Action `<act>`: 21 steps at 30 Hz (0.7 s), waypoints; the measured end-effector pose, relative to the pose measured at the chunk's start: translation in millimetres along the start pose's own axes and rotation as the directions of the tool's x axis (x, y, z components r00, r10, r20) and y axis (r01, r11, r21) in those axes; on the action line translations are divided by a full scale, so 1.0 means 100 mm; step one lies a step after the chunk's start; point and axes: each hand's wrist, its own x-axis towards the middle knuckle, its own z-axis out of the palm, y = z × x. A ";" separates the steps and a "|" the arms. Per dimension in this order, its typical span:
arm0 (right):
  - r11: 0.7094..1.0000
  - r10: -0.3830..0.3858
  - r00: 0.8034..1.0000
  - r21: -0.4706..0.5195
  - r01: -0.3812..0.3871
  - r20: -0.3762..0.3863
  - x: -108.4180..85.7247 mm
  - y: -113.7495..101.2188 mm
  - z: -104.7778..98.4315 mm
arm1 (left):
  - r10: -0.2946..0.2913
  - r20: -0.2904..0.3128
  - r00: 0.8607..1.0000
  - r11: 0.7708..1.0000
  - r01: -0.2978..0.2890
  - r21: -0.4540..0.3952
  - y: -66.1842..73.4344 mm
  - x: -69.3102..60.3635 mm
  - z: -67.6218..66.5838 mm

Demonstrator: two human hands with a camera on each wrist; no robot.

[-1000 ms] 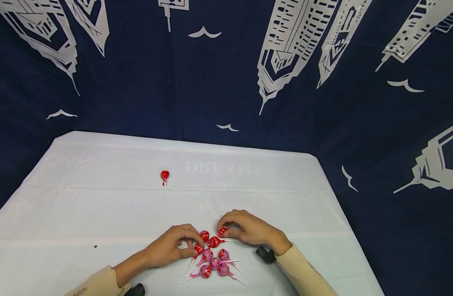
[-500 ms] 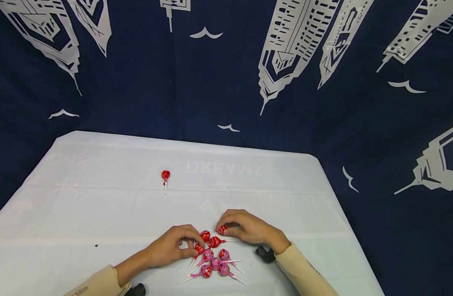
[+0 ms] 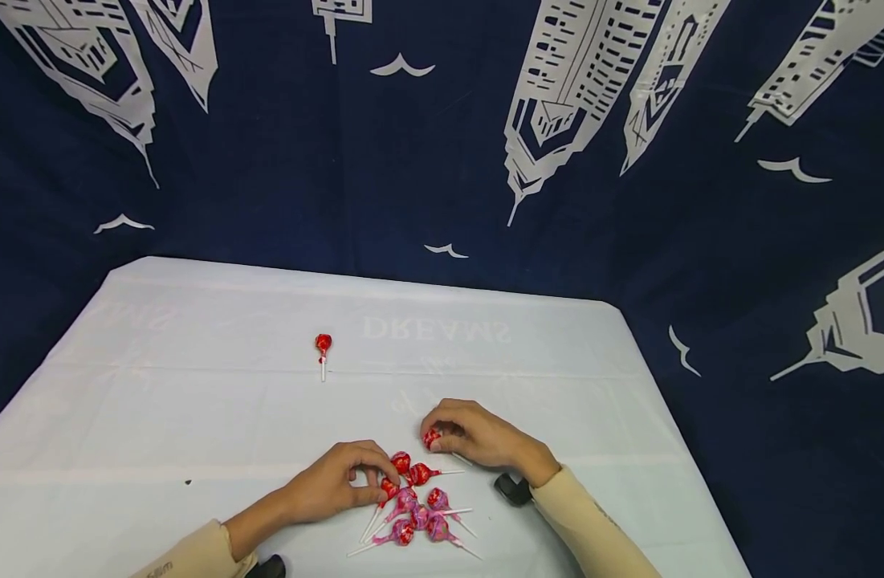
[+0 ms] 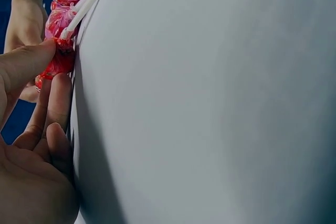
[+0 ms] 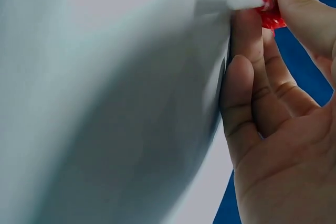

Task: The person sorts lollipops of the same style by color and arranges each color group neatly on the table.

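Note:
With thumb and fingertips, my right hand (image 3: 488, 436) pinches a red-wrapped lollipop (image 3: 431, 438) just beyond the pile; its white stick and the red wrapper (image 5: 266, 3) show in the right wrist view. My left hand (image 3: 336, 482) holds another red lollipop (image 3: 389, 489) between thumb and fingers at the pile's left side, and its wrapper (image 4: 60, 62) is partly covered by the thumb in the left wrist view. Between the hands lie two more red lollipops, one with its stick pointing right (image 3: 419, 474). Several pink-purple lollipops (image 3: 437, 527) are bunched nearer the body, sticks fanning outward.
One red lollipop (image 3: 323, 343) lies alone farther back on the white-covered table (image 3: 217, 417), stick toward me. A tiny dark speck (image 3: 189, 482) is on the cloth at left. Behind the table hangs a dark blue cloth (image 3: 290, 177) printed with white buildings.
My right hand has shifted slightly away from the pile, toward the far side, carrying its red lollipop along. The left hand stays where it was, on its lollipop.

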 end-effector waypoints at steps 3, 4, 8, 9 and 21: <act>1.000 -0.015 1.000 -0.012 0.015 -0.014 0.02 0.00 -0.01 | 0.010 0.002 1.000 1.000 -0.010 -0.008 0.00 0.00 0.00; 1.000 -0.018 1.000 -0.014 0.018 -0.017 0.03 0.00 -0.01 | 0.011 0.003 1.000 1.000 -0.011 -0.012 -0.01 0.00 0.00; 1.000 -0.007 0.999 -0.012 0.007 -0.032 0.07 -0.01 -0.03 | 0.006 0.002 1.000 1.000 -0.006 -0.017 0.00 -0.01 -0.01; 1.000 0.002 0.999 -0.011 -0.003 -0.035 0.08 -0.01 -0.04 | 0.003 0.001 1.000 1.000 -0.003 -0.017 0.00 -0.01 -0.01; 0.999 0.011 0.997 -0.053 -0.015 -0.081 0.36 0.03 -0.07 | -0.005 -0.003 1.000 1.000 0.005 -0.007 -0.01 -0.01 -0.01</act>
